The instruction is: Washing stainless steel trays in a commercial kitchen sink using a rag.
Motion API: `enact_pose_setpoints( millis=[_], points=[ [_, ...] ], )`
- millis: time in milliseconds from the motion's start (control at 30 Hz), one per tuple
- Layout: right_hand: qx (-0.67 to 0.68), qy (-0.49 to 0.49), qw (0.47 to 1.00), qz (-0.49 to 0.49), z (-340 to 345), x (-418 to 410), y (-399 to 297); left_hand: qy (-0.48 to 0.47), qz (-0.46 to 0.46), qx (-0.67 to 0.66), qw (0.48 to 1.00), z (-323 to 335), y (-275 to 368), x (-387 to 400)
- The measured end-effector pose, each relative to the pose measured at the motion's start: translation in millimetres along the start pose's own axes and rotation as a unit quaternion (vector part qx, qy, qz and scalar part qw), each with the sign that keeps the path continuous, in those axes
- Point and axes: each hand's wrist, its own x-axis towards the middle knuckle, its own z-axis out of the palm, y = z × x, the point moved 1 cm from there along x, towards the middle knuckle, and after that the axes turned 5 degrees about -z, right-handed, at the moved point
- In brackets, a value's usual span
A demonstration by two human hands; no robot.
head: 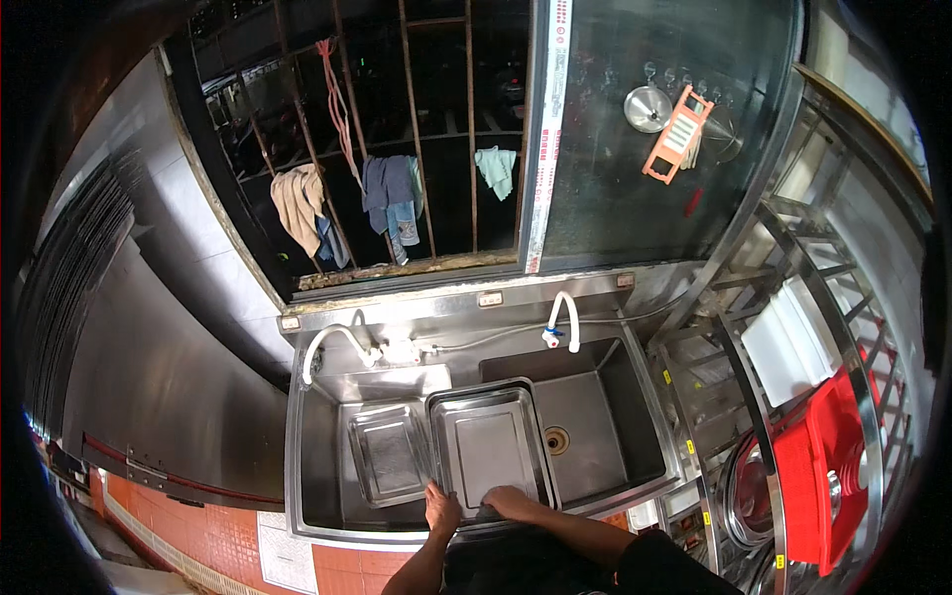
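Observation:
A rectangular stainless-steel tray (492,439) rests across the middle of the double sink, over the divider. My left hand (443,509) grips its near left corner at the rim. Inside the tray, at the near edge, my right hand (513,503) lies low with its fingers curled down. Whether anything is under those fingers is hidden. A second stainless-steel tray (390,454) sits in the left basin, just left of my left hand.
White gooseneck taps (327,335) (569,316) stand behind the basins. The right basin (595,446) has a drain. On the right, a metal rack (770,461) holds a red plastic basket (807,491) and white containers (788,338). Cloths (390,186) hang on the window bars.

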Motion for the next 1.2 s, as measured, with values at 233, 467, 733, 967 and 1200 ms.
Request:
enact_pose_setpoints(
  millis=[233, 467, 733, 967, 1200],
  points=[
    [-0.104, 0.019, 0.992, -0.065, 30, 43, -27, -0.016, 0.001, -0.021, 1.0, 5, -2, 3],
    [-0.097, 0.012, 0.994, -0.05, 11, 26, -29, -0.037, -0.028, -0.014, 0.999, 6, -3, 8],
    [-0.135, -0.091, 0.987, 0.013, -43, -31, 16, -0.005, 0.009, -0.028, 1.0, -1, -2, 1],
    [-0.2, -0.089, 0.976, -0.007, -41, -44, 17, -0.047, -0.027, -0.008, 0.998, -6, 7, -5],
    [-0.106, 0.017, 0.99, -0.086, -14, -21, 25, -0.028, -0.03, -0.02, 0.999, -11, 8, -4]
  ],
)
